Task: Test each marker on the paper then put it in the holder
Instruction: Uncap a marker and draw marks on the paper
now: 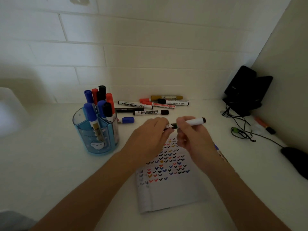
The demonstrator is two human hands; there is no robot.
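My right hand grips a white marker with a dark end, held level above the paper. My left hand pinches the marker's other end, at its dark cap; whether the cap is on or off I cannot tell. The paper lies under both hands and carries rows of small coloured check marks. A blue see-through holder stands to the left with several blue, red and black markers upright in it. Several loose markers lie behind the hands near the wall.
A black stand with trailing cables sits at the back right. An orange highlighter lies by the right wall. A black mouse is at the right edge. A single blue-capped marker lies beside the holder.
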